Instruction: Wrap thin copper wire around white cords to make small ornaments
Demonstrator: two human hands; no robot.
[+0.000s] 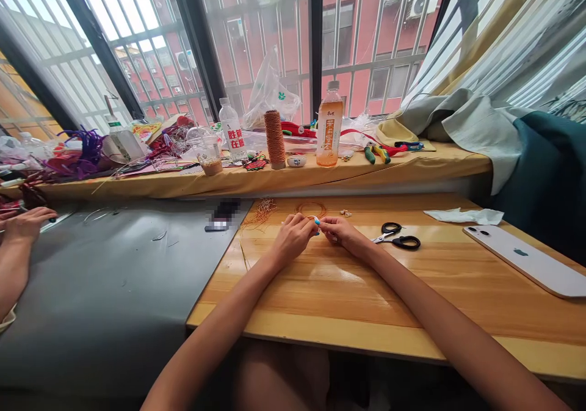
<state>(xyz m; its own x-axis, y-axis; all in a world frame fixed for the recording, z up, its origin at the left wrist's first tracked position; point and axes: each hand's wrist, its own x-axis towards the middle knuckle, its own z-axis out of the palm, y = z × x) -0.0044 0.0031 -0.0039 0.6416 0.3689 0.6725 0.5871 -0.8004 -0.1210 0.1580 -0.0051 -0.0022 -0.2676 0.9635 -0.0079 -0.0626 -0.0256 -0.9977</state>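
Note:
My left hand (293,238) is closed in a pinch above the wooden table, its fingertips almost meeting those of my right hand (344,234), which is pinched too. Between them runs thin orange-brown cord (312,206), whose coil lies just beyond the fingers. Small white and bright blue spots show at the fingertips; I cannot tell what they are. A tangle of loose cord ends (264,210) lies left of my left hand. Close to my right wrist are black-handled scissors (405,242), and a few small pale pieces (345,213) sit behind the right hand.
A white phone (526,258) and a crumpled tissue (464,215) lie at the right. On the ledge stand a spool of brown cord (274,140), a drink bottle (329,127), a clear bottle (232,131) and pliers (377,154). Another person's hand (28,225) works at far left.

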